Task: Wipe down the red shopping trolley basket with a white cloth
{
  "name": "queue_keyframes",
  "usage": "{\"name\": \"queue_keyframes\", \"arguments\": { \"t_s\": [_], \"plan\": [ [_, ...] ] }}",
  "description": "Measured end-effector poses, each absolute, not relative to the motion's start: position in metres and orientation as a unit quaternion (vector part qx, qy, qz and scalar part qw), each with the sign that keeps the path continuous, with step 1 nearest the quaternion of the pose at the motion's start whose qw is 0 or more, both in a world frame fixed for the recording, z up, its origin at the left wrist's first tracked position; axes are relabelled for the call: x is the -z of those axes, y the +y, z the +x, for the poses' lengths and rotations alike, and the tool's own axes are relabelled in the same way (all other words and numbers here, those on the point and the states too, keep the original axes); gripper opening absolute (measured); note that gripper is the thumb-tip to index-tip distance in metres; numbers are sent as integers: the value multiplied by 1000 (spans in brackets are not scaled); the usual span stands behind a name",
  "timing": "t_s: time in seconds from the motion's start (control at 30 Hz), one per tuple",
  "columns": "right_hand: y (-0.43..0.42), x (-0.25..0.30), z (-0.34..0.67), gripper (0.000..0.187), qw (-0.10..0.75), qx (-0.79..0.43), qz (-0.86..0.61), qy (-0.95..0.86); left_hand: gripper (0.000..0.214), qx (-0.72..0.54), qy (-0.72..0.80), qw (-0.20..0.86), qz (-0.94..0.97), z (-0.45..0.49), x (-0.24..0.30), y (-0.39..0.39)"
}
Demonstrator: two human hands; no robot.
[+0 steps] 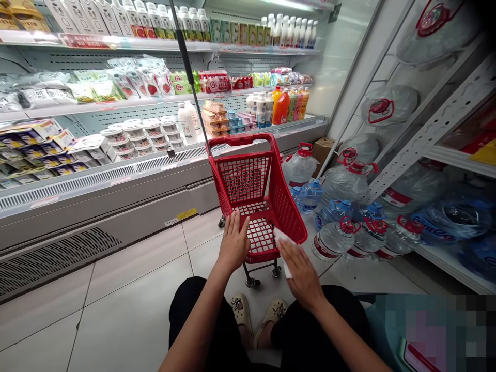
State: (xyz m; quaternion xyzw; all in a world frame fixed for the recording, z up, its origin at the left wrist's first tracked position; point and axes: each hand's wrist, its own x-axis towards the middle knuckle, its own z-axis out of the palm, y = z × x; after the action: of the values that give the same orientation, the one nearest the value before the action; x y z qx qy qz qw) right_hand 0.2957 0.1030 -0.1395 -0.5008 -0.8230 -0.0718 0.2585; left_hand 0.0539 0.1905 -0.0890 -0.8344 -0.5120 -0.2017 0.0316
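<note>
In front of my knees stands a small red plastic shopping cart [289, 212] with grid walls, a grid bottom and black wheels. My left hand [234, 243] is at its near left side, fingers stretched out and holding nothing. Whether those fingers touch the rim, I cannot tell. Beneath the fingers of my right hand [300, 271] is a folded white cloth or tissue [287, 270], held at the cart's near right corner. The palm side of this hand is hidden. A thin dark pole [188, 67] rises from the cart's far left corner.
A refrigerated display case [155, 206] runs along the left and back, with yogurt tubs [134, 129], bottles and cartons. Large water bottles [335, 237] stand on the floor to the right, beside a white metal rack [437, 124]. A blurred patch covers the lower right corner.
</note>
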Motion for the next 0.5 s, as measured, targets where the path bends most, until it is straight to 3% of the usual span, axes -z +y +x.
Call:
{"name": "queue_keyframes", "arguments": {
  "t_s": [0.13,0.5],
  "plan": [
    [96,130,282,85,233,51,-455,-858,63,195,-498,48,-844,77,96,170],
    [126,126,362,70,240,82,-447,-858,71,167,-449,61,-876,51,84,170]
  ]
}}
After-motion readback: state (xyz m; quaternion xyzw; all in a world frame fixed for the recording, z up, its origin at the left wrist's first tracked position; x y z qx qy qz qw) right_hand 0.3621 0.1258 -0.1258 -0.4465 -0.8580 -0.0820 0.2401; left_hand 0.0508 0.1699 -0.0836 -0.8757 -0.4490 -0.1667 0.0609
